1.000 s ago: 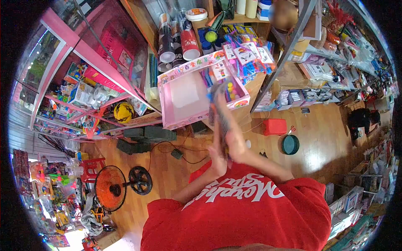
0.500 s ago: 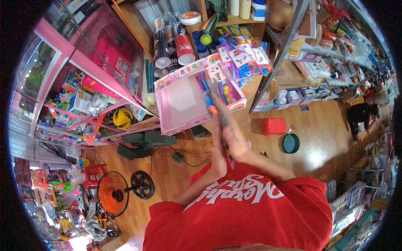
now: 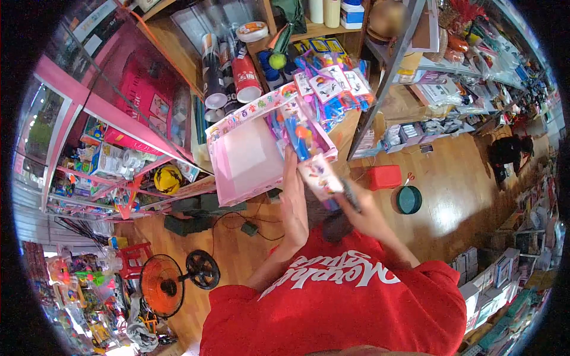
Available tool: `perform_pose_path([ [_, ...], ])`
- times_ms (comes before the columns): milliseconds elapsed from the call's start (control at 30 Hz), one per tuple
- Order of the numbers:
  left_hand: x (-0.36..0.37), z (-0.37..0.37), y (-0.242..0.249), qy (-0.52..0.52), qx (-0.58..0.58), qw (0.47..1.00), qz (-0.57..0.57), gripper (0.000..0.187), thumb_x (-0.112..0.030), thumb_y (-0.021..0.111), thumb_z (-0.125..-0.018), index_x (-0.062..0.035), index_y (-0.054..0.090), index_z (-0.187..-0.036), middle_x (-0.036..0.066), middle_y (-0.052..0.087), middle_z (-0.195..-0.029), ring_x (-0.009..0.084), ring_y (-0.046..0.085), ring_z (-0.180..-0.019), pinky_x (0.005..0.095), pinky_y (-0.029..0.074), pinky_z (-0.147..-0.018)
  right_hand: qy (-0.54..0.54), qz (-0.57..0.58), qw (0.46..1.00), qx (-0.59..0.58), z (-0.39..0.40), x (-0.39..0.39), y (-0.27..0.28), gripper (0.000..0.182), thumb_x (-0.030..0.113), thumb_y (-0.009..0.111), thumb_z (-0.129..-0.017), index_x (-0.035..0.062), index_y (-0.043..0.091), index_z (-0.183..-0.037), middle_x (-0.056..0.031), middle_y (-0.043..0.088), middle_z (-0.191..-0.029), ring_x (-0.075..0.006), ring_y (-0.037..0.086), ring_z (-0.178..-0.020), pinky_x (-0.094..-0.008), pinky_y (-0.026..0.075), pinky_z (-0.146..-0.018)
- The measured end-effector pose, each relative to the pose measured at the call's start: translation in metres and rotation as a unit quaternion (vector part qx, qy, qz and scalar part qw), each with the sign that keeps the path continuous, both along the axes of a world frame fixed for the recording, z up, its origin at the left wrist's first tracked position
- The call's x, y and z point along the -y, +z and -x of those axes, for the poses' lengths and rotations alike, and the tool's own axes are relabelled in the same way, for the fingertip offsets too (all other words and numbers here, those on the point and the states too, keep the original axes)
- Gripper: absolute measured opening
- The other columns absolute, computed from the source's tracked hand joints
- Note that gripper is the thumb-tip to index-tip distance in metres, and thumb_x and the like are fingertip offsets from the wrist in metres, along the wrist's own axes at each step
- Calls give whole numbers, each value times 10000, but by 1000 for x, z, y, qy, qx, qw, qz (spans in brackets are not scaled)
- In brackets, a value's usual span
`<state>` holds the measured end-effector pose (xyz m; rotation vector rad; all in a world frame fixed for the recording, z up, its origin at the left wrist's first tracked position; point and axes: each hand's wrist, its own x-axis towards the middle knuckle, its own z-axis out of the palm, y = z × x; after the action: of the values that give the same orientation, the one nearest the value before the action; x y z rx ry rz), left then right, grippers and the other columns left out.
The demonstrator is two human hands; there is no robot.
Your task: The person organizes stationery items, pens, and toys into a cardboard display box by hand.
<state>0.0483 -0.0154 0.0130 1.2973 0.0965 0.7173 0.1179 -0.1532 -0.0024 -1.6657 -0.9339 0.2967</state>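
A clear packet of colourful craft pieces [image 3: 301, 140] with a white printed header card [image 3: 321, 176] is tilted in front of my chest, blurred by motion. My right hand [image 3: 362, 210] is closed at the card's right edge, where a dark, smeared strip [image 3: 350, 196] also shows; I cannot tell what that strip is. My left hand [image 3: 293, 204] lies along the packet's left side, fingers stretched out and pointing away from me. Just beyond is an open pink-and-white box [image 3: 237, 193] with a printed rim, and the packet's far end overlaps its right compartment.
Several similar packets [image 3: 332, 86] are heaped behind the box. Cardboard tubes [image 3: 244, 83] and a tape roll [image 3: 252, 31] stand beyond. On the floor are a red box [image 3: 385, 176], a green bin [image 3: 409, 200] and an orange fan [image 3: 162, 286]. Stocked shelves line both sides.
The packet was edge-on between my two flat palms; its printed card now faces up. My right hand has drawn right and closed at the card, and the view has shifted slightly.
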Motion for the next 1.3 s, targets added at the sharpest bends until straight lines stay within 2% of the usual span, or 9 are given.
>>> perform_pose_path([
  [67,3,-5,16,29,-7,999,-17,833,-614,228,-915,33,195,-1439,158,128,-1531,267,79,-1426,424,7,-1151,-67,32,996,-54,-20,12,13,255,151,604,-897,-29,570,-1075,-168,649,-887,-189,606,-783,-338,484,-718],
  [233,-22,-8,9,55,-4,998,-22,681,-520,266,-947,-7,345,-1388,161,241,-1497,272,197,-1401,436,98,-1148,-196,-40,972,-124,-71,18,37,231,199,643,-882,-27,641,-931,-39,643,-717,-60,544,-630,-227,439,-588],
  [333,-28,-8,9,78,-18,997,-21,617,-476,280,-959,-12,396,-1349,165,297,-1468,265,256,-1377,433,145,-1138,-226,-4,974,-28,-114,4,45,245,214,649,-872,-28,671,-851,-48,638,-660,-73,534,-598,-259,433,-560],
  [567,-45,-4,10,109,-55,991,-57,477,-353,305,-995,-4,482,-1268,174,411,-1391,243,360,-1318,411,254,-1101,-167,6,986,-10,-194,-49,47,293,247,638,-879,-43,659,-849,-23,611,-651,-66,505,-622,-271,418,-566],
  [700,-67,3,17,133,-153,968,-149,461,-335,319,-1012,23,490,-1246,164,478,-1326,241,429,-1256,377,305,-1068,-180,-26,979,-96,-211,-36,45,374,340,626,-882,-19,628,-987,-41,616,-880,-115,549,-821,-258,426,-759],
  [800,-92,6,-10,114,-272,925,-242,386,-283,406,-994,18,525,-1203,166,536,-1251,241,482,-1206,344,338,-1025,-245,-2,960,-139,-220,-17,32,413,349,621,-884,-19,595,-1071,-53,613,-948,-136,552,-850,-254,420,-798],
  [1067,-118,-26,-39,98,-431,827,-348,502,-398,486,-935,42,556,-1165,233,614,-1078,347,602,-1004,385,465,-861,-220,7,943,-250,-241,-2,-15,469,371,659,-857,-50,573,-1045,-91,616,-883,-145,568,-776,-280,459,-697],
  [1200,-114,-47,-24,89,-489,784,-371,540,-424,492,-923,51,554,-1171,229,625,-1027,339,624,-926,401,478,-813,-248,77,959,-111,-227,-2,8,518,383,671,-847,-71,564,-1073,-111,639,-948,-187,590,-838,-325,466,-762],
  [1300,-114,-57,-23,104,-497,773,-380,559,-419,541,-899,68,546,-1174,224,639,-963,315,636,-864,382,484,-781,-240,82,966,-45,-235,3,-2,448,367,655,-855,-62,609,-979,-200,660,-902,-288,630,-849,-384,463,-764],
])
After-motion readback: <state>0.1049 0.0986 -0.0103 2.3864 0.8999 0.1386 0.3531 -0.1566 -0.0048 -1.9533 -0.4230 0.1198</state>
